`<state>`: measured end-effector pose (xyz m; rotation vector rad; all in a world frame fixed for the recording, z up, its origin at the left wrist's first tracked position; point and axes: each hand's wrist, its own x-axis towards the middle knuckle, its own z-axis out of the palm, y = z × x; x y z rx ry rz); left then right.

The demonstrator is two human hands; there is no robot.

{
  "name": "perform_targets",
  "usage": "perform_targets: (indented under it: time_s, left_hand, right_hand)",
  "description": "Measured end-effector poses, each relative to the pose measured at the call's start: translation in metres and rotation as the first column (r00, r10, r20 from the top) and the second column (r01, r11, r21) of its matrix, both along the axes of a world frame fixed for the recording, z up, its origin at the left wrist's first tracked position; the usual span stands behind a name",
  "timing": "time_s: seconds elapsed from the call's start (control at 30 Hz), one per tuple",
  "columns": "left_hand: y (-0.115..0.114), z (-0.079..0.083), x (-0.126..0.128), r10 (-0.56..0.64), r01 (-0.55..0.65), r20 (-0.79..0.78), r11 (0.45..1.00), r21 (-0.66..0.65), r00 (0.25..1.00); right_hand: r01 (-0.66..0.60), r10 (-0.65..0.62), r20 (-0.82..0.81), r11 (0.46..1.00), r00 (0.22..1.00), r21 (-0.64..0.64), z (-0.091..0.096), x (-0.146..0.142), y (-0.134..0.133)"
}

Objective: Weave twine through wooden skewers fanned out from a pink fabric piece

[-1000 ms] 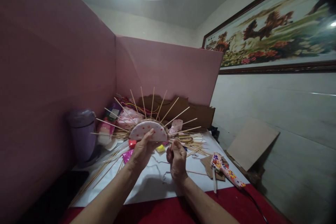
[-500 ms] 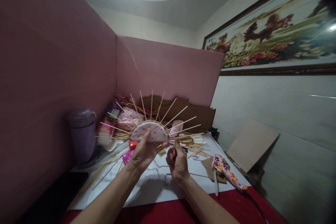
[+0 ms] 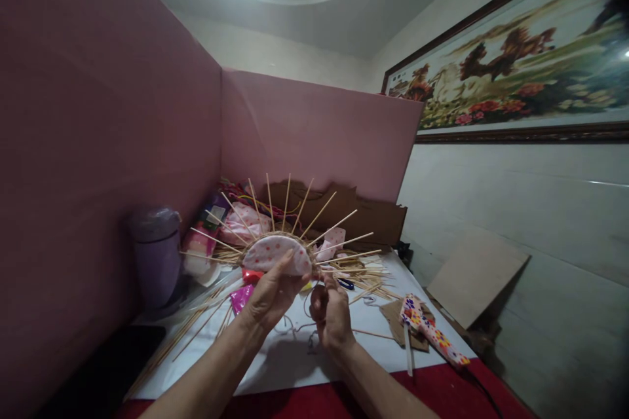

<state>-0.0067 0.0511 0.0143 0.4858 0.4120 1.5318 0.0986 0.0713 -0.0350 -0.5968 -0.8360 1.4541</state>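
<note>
A half-round panel (image 3: 263,255) covered in white cloth with reddish dots is held up over the table. Thin wooden sticks (image 3: 318,215) fan outward from its curved edge, where twine (image 3: 255,239) appears to run between them. My left hand (image 3: 275,291) grips the panel from below, its thumb pressed on the cloth face. Close to the panel's right corner, my right hand (image 3: 335,314) is closed, with a thin cord (image 3: 306,302) looping from its fingers. The fingertips partly hide where that cord meets the sticks.
A flower-patterned glue gun (image 3: 432,330) lies on cardboard at the right, its cable running off the front. Loose sticks (image 3: 194,321) lie at the left near a purple bin (image 3: 156,258). Dotted cloth (image 3: 246,221) and torn cardboard (image 3: 373,213) are at the back.
The panel has tilted down on its right side, with its stick fan turning along. My right fingers have opened out a little near the corner, and a cord loop now shows between the hands.
</note>
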Motion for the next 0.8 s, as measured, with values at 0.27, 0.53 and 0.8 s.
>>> perform_targets:
  time_s: [0.27,0.53,0.8]
  left_hand:
    - [-0.001,-0.002,0.003,0.047,-0.043,-0.196,0.999,0.025,0.98]
    - [-0.011,0.007,0.004,-0.016,0.023,-0.191,0.999,0.033,0.981]
    - [-0.012,0.001,0.015,-0.068,0.067,-0.208,0.998,-0.014,0.976]
  right_hand:
    - [0.099,-0.229,0.336,0.926,0.914,0.363,-0.022,-0.003,-0.007]
    - [-0.026,-0.297,0.527,0.854,0.796,0.52,-0.005,0.011,-0.027]
    - [-0.035,-0.388,0.587,0.814,0.71,0.58,-0.007,0.024,-0.039]
